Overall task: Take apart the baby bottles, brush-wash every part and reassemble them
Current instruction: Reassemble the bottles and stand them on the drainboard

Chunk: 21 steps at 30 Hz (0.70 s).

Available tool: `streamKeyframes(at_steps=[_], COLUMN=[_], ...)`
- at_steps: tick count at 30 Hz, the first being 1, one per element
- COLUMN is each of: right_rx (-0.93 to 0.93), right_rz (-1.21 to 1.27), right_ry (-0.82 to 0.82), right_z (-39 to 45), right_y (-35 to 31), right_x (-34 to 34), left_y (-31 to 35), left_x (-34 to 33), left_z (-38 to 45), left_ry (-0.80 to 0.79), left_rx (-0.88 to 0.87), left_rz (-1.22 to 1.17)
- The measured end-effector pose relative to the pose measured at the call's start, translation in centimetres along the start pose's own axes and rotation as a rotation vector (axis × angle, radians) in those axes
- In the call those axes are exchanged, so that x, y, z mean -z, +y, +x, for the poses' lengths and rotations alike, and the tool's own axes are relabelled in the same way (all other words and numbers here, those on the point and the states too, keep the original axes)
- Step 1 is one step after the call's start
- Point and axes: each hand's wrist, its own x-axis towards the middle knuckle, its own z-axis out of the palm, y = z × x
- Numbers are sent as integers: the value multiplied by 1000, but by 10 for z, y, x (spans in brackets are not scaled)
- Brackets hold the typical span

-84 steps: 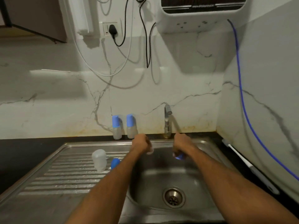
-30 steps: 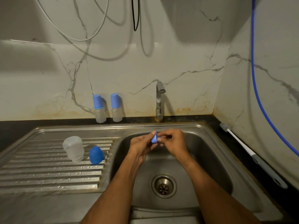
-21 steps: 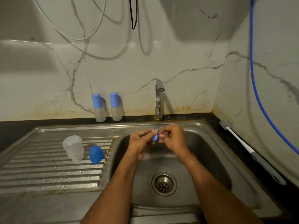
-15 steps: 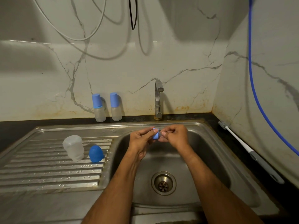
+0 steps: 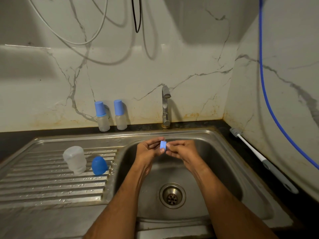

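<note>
Over the sink basin (image 5: pixel 215 169), my left hand (image 5: pixel 148 150) and my right hand (image 5: pixel 181 150) both pinch a small blue screw ring (image 5: pixel 163 146) between their fingertips. A clear bottle body (image 5: pixel 75 160) stands upside down on the ribbed drainboard (image 5: pixel 43 185), with a blue cap (image 5: pixel 99 165) beside it. Two assembled baby bottles with blue caps (image 5: pixel 101 116) (image 5: pixel 120 114) stand against the back wall. I cannot see a teat in either hand.
A steel tap (image 5: pixel 165 106) rises behind the basin, with no water running. A long white and grey bottle brush (image 5: pixel 260 158) lies on the dark counter at the right. A blue hose (image 5: pixel 265 92) and cables hang on the walls. The drain (image 5: pixel 172 195) sits mid-basin.
My hands came back from under the tap to the middle of the basin. The blue ring has turned between my fingers, with its round side now facing me.
</note>
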Motion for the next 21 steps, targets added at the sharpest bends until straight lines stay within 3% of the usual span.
streamKeyframes(at_steps=[6,11,17,21], right_rx=[152,338,443,393], right_rz=[-303,-463,-453,-370], right_ry=[41,-4,22,-12], right_z=[7,10,8,11], right_y=[1,6,6,6], right_x=[5,-6,-8,-7], left_y=[3,1,-1,3], left_x=[-6,-6,-5,2], left_z=[-5,3,5,8], left_ry=[-26,128,197,167], left_rx=[193,246,324,259], left_rz=[-61,-126,-359,-189])
